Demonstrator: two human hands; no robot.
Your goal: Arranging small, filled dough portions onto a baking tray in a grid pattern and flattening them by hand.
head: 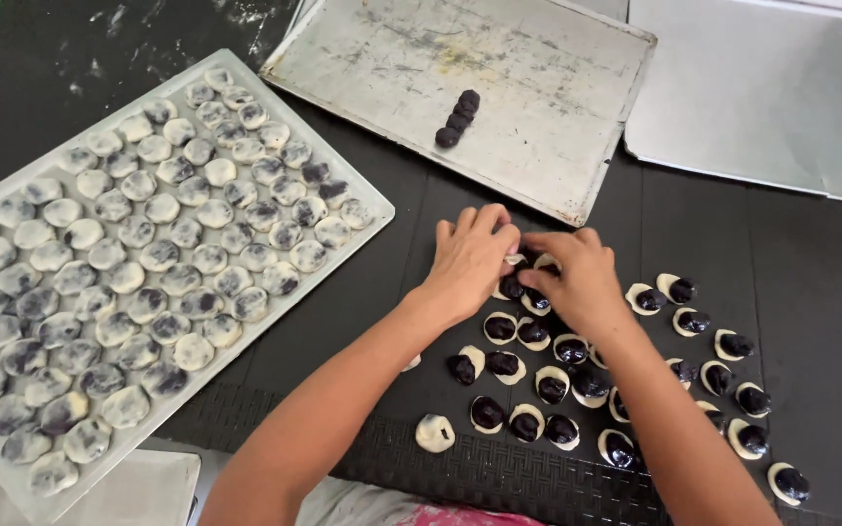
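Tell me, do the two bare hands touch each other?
Touching. The head view shows the left hand and right hand meeting at the fingertips over one small dough piece.

Glossy dark filling [500, 328] on matt pale dough [534, 340].

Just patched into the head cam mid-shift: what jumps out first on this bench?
The big tray on the left, packed with rows of pale round dough pieces marbled dark. At centre, the left hand and right hand meet, pinching one dough piece at the top of a cluster of open dough rounds topped with dark filling balls on the black mat. Behind them, a worn metal tray holds only a short stack of filling balls.
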